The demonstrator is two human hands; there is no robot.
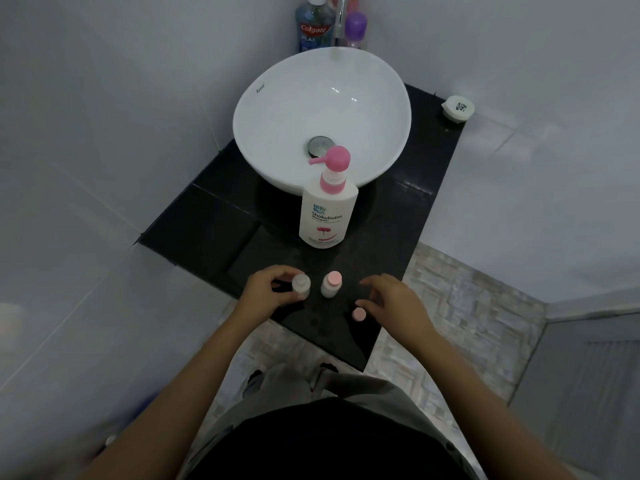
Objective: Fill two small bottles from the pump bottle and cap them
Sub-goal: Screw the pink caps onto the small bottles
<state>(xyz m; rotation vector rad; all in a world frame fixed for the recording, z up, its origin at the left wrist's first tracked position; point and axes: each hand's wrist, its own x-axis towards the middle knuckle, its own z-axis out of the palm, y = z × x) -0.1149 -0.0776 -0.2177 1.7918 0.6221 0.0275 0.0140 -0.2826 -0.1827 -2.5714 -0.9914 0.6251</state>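
1. Left hand [268, 289] grips the open bottle [301, 286], upright at the desk [207, 220] front edge.
2. Right hand [391, 299] holds nothing, fingers loosely spread just above the loose cap [359, 314].
3. Capped bottle [331, 284] stands between the hands; pump bottle [328, 213] behind, by the sink [277, 98].
4. Probable step: capping. Keep the bottle steady, seat the cap square, then twist.

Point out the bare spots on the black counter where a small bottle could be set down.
Bare patches on the black counter: the wide left part between the wall and the pump bottle, and the strip right of that bottle to the counter's edge. It is crowded at the near edge, where the left hand grips the uncapped bottle, beside the capped bottle, loose pink cap and right hand.
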